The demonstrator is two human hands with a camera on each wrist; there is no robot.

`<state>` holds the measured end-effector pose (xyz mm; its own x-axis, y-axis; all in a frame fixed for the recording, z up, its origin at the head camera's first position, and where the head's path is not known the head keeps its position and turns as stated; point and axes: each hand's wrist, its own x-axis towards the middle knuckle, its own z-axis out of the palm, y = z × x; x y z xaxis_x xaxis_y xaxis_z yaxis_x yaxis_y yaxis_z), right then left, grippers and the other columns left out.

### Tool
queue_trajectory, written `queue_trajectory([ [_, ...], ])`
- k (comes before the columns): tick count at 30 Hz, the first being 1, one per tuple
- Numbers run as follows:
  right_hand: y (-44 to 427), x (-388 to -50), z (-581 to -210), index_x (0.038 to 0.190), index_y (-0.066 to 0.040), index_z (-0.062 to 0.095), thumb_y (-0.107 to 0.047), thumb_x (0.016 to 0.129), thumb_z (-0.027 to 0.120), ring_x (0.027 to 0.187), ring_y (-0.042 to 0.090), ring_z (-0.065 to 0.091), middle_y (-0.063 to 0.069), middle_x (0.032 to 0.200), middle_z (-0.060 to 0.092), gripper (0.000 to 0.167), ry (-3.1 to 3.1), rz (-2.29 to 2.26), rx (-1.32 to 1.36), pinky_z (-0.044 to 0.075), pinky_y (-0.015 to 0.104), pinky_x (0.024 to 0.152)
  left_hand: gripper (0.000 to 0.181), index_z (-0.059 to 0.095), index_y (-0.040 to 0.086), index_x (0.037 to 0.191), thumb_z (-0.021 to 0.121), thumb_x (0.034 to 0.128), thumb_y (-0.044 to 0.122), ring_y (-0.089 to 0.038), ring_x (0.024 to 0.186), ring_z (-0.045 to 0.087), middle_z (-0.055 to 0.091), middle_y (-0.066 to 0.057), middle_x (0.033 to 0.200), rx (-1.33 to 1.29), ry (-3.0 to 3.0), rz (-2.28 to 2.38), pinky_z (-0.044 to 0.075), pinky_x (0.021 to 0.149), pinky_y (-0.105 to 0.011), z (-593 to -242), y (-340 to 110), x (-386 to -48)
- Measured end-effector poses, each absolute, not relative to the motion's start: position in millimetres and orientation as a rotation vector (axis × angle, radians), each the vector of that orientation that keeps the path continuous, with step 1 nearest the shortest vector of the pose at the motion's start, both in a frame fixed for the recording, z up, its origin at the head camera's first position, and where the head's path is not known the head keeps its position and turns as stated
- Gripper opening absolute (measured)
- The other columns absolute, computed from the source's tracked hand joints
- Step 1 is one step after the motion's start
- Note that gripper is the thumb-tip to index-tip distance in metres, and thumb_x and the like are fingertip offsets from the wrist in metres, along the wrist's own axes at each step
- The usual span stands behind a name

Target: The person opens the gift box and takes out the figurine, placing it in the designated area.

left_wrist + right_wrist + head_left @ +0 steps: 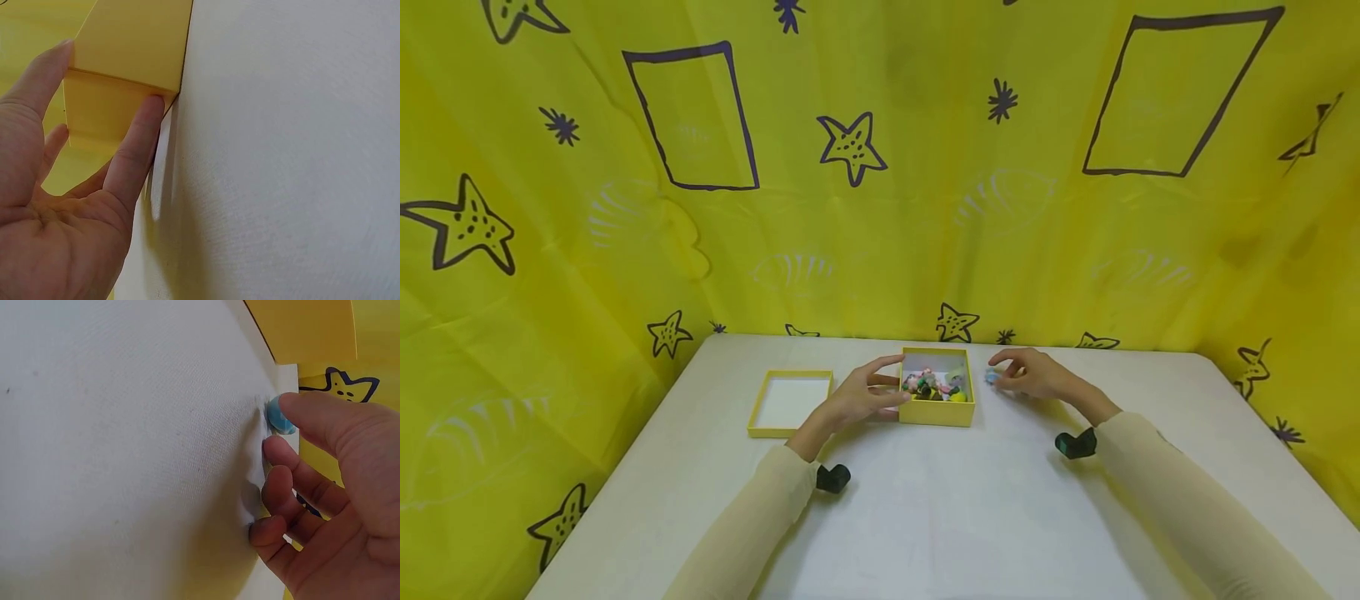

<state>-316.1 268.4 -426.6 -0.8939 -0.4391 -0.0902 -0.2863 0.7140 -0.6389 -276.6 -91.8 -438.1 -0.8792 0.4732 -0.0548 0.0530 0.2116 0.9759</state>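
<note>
In the head view a yellow box (936, 414) stands without its lid, several small pink, green, black and yellow things (928, 385) heaped inside it. My left hand (863, 396) spreads along the box's left side, its fairly straight fingers touching the yellow wall, as the left wrist view also shows. To the right of the box, my right hand (1032, 375) has a small rounded light-blue thing (280, 417) between thumb and index finger, close to the tabletop. The thumb covers part of it, so its kind cannot be made out. The other right fingers curl loosely beside the table surface.
A yellow-edged lid (790, 404), white inside, lies left of the box. All this is on a white table (940, 517). A yellow curtain (910, 233) with drawn starfish hangs behind and at both sides. Each wrist carries a dark camera mount (1077, 444).
</note>
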Motion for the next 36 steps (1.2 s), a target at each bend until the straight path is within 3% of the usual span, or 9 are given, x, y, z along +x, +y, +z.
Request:
queue_trajectory([
  [15, 268.0, -297.8, -393.3, 0.136, 0.000, 0.060, -0.018, 0.097, 0.074, 0.086, 0.026, 0.060, 0.011, 0.105, 0.070, 0.045, 2.770, -0.837, -0.726, 0.054, 0.032, 0.069, 0.078, 0.039, 0.020, 0.160, 0.079, 0.0930, 0.017, -0.033, 0.119, 0.065, 0.053, -0.023, 0.143, 0.482, 2.126, 1.730, 0.061, 0.088, -0.038, -438.7, -92.0, -274.9],
  [25, 263.5, -289.2, -360.0, 0.135, -0.002, 0.061, -0.020, 0.096, 0.074, 0.080, 0.023, 0.061, 0.010, 0.104, 0.070, 0.045, 2.802, -0.797, -0.800, 0.055, 0.033, 0.068, 0.077, 0.038, 0.017, 0.160, 0.078, 0.0936, 0.014, -0.033, 0.119, 0.064, 0.054, -0.025, 0.143, 0.503, 2.146, 1.719, 0.062, 0.087, -0.039, -437.1, -90.9, -275.8],
  [36, 256.8, -288.4, -349.2, 0.135, -0.004, 0.062, -0.020, 0.096, 0.075, 0.076, 0.020, 0.060, 0.007, 0.105, 0.070, 0.045, 2.830, -0.788, -0.823, 0.054, 0.032, 0.066, 0.078, 0.037, 0.018, 0.160, 0.078, 0.0937, 0.013, -0.034, 0.117, 0.065, 0.052, -0.025, 0.143, 0.476, 2.106, 1.738, 0.062, 0.087, -0.040, -438.7, -91.4, -277.7],
])
